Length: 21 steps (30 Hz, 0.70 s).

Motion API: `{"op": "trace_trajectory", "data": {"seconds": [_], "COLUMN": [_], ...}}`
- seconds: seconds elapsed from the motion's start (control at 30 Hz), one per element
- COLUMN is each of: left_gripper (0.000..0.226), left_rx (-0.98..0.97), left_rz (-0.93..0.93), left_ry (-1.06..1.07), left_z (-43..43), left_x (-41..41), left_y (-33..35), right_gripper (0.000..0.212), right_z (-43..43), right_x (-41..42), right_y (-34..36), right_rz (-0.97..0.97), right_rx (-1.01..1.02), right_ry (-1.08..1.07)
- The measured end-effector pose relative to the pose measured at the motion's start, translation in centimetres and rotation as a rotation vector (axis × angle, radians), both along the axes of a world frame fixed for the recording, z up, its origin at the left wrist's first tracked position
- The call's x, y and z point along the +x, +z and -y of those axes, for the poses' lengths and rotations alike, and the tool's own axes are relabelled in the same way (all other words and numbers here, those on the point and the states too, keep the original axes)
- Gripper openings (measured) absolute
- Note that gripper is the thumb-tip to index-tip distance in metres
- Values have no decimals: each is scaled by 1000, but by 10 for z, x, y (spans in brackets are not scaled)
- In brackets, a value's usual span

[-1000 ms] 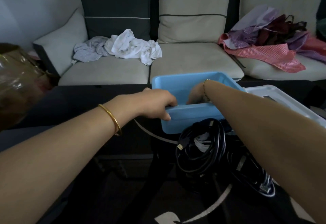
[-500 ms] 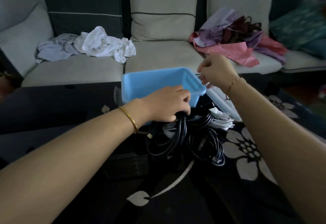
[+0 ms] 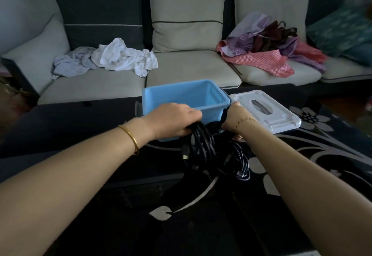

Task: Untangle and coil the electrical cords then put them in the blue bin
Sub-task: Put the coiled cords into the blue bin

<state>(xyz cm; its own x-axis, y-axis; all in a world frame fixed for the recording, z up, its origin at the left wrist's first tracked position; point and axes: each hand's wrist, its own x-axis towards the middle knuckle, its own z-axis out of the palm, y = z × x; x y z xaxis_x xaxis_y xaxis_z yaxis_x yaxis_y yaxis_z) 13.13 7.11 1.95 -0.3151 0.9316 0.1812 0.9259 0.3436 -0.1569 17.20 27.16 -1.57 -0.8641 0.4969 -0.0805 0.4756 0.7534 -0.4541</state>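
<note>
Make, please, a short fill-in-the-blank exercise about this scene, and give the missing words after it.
1. The left hand grips a bundle of ____ cords.
2. The white lid lies to the ____ of the blue bin.
3. The left wrist wears a ____ bangle.
Missing words: black; right; gold.

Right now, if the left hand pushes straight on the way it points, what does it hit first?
The near wall of the blue plastic bin. The left hand, gripping the bundle of black cords, looks close against it, though depth is unclear.
</note>
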Motion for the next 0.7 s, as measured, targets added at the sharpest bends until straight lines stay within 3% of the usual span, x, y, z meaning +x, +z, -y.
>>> {"op": "trace_trajectory", "data": {"seconds": [0.07, 0.17, 0.37, 0.47, 0.57, 0.7], "left_gripper": [27, 26, 29, 25, 11, 13], "left_rx": [118, 278, 541, 667, 661, 606], "left_rz": [47, 157, 362, 431, 495, 786], "left_ry": [46, 166, 425, 592, 762, 885], "left_z": [9, 16, 24, 25, 17, -8], "left_x": [4, 4, -29, -49, -64, -84], "left_y": [12, 38, 76, 75, 65, 37], "right_gripper": [9, 24, 14, 21, 22, 24], "right_z": [-1, -1, 2, -4, -12, -6], "right_x": [4, 8, 19, 18, 3, -30], "right_y": [6, 15, 67, 95, 107, 102], "right_rz": [42, 49, 2, -136, -376, -560], "right_rx": [-27, -25, -56, -17, 17, 74], "right_ry": [12, 38, 133, 104, -9, -89]}}
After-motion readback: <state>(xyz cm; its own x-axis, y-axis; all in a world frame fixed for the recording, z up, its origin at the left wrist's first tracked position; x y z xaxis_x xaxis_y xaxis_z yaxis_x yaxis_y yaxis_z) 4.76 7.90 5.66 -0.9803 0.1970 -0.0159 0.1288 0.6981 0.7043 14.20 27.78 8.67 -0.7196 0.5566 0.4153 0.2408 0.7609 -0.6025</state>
